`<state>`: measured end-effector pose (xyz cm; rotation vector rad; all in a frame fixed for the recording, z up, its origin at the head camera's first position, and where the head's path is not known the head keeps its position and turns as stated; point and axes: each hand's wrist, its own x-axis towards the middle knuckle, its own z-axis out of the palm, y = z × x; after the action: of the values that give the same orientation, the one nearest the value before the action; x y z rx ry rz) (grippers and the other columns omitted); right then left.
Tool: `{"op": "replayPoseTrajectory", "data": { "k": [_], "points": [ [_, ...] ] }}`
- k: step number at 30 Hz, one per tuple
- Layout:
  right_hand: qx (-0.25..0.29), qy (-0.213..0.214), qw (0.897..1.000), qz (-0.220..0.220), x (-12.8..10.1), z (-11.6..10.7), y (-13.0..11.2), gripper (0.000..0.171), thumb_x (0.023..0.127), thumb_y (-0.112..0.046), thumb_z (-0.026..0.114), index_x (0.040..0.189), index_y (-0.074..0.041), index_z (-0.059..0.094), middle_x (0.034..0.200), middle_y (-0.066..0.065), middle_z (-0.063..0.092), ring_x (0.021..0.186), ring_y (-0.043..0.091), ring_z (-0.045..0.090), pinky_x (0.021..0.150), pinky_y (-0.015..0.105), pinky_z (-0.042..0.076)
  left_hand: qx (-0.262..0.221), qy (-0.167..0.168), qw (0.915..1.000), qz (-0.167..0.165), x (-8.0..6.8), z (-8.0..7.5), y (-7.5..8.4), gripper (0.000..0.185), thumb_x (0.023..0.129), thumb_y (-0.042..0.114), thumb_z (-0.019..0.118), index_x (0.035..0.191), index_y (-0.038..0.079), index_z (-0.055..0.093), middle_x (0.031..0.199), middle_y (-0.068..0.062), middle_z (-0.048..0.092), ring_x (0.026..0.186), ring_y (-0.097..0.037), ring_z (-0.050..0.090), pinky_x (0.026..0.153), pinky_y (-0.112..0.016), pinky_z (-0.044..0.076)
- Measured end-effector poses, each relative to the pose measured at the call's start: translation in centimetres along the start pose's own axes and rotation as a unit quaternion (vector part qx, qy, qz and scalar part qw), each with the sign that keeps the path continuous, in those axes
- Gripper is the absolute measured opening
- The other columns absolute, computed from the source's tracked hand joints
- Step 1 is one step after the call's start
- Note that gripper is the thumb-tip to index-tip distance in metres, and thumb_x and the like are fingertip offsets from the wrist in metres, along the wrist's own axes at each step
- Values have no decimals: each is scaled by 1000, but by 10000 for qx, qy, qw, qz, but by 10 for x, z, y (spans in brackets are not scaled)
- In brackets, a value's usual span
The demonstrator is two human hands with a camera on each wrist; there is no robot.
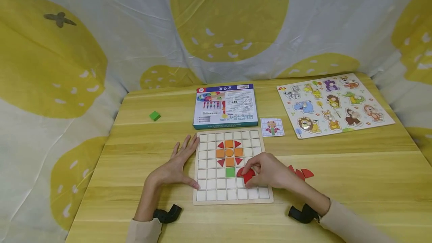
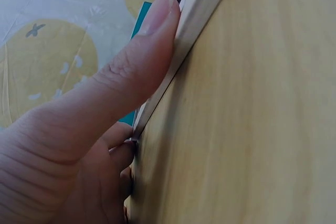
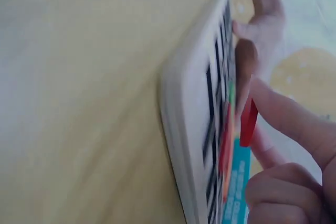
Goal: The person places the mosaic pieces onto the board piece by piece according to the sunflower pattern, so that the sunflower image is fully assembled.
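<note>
A wooden grid board (image 1: 210,195) lies on the table, with orange pieces, small red triangles and a green square (image 1: 230,172) set in its cells. My left hand (image 1: 175,166) is spread along the board's left edge, thumb and fingertips touching the rim. Over the lower right part of the grid, my right hand (image 1: 270,170) pinches a red piece (image 3: 249,124) between thumb and fingers; its full outline is partly hidden. Just beside it, another red piece (image 1: 240,172) with a curved edge lies on the board, overlapped by the held one in the head view.
Several loose red pieces (image 1: 307,173) lie right of the board, partly behind the right forearm. A pattern card (image 1: 277,132), a flat box (image 1: 225,104) and an animal puzzle board (image 1: 324,123) lie beyond. Far left sits a green block (image 1: 155,116).
</note>
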<state>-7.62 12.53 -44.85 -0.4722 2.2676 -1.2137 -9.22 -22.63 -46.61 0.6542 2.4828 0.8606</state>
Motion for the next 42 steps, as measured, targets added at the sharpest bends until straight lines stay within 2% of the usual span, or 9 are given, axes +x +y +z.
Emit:
{"op": "replayPoseTrajectory", "data": {
  "k": [2, 5, 8, 14, 20, 27, 35, 39, 42],
  "points": [
    [-114, -31, 9999, -54, 2, 8, -4, 21, 73, -18, 95, 89, -16, 81, 73, -5, 60, 68, 13, 44, 54, 20, 28, 3, 8, 10000, 25, 1, 0, 0, 149, 61, 46, 98, 168, 12, 0, 176, -5, -10, 162, -32, -17, 128, -63, -13],
    [-230, 14, 9995, -195, 4, 15, -6, 22, 72, -16, 95, 88, -16, 80, 84, -4, 65, 79, 15, 47, 58, 21, 31, 4, 20, 10000, 48, 1, 0, 0, 149, 61, 45, 99, 168, 12, 0, 176, -6, -9, 162, -33, -17, 128, -63, -14],
    [-264, 15, 9993, -265, 5, 16, -7, 22, 72, -16, 95, 88, -17, 80, 80, -1, 60, 78, 15, 47, 59, 20, 32, -11, 36, 10000, 51, 0, -1, 0, 149, 61, 45, 99, 167, 11, 1, 176, -6, -9, 162, -33, -17, 128, -63, -14],
    [-62, -138, 9999, -36, 4, 11, -6, 18, 77, -12, 91, 92, -19, 83, 69, -4, 51, 61, 12, 37, 51, 19, 25, -14, 23, 10000, 28, 0, -1, 0, 149, 60, 45, 99, 168, 11, 1, 176, -6, -9, 162, -33, -17, 128, -63, -13],
    [50, -258, 9996, -124, 6, 9, -1, 16, 80, -10, 88, 94, -17, 85, 78, -7, 67, 55, 10, 35, 49, 18, 27, -30, 9, 10000, -24, 0, -1, 0, 150, 60, 44, 99, 168, 12, 0, 176, -5, -9, 162, -32, -17, 128, -62, -14],
    [-34, -171, 9996, -228, 9, 13, 0, 15, 78, -11, 90, 89, -19, 85, 62, -6, 51, 61, 9, 43, 49, 17, 27, -9, -3, 10000, -14, 0, -1, -1, 149, 61, 45, 99, 168, 12, 0, 176, -5, -9, 162, -32, -17, 128, -62, -14],
    [36, -154, 9995, -290, 10, 13, 1, 15, 77, -10, 91, 89, -18, 85, 64, -5, 52, 66, 10, 44, 49, 17, 26, -5, 8, 10000, 8, 0, 0, 0, 149, 60, 45, 99, 168, 12, 0, 176, -5, -9, 162, -32, -17, 128, -62, -14],
    [137, -244, 9992, -296, 10, 12, 1, 16, 78, -12, 90, 92, -17, 85, 60, -6, 47, 58, 9, 39, 49, 18, 26, -62, 3, 10000, -14, -1, 0, -1, 149, 60, 44, 99, 168, 12, 0, 176, -5, -9, 162, -32, -17, 128, -62, -15],
    [251, -232, 9991, -232, 6, 2, 2, 16, 81, -16, 89, 96, -17, 85, 56, -7, 42, 52, 8, 30, 49, 19, 23, -84, -8, 10000, -4, 1, 0, 0, 149, 60, 44, 99, 168, 12, 0, 176, -6, -9, 162, -32, -18, 128, -61, -15]
  ]
}}
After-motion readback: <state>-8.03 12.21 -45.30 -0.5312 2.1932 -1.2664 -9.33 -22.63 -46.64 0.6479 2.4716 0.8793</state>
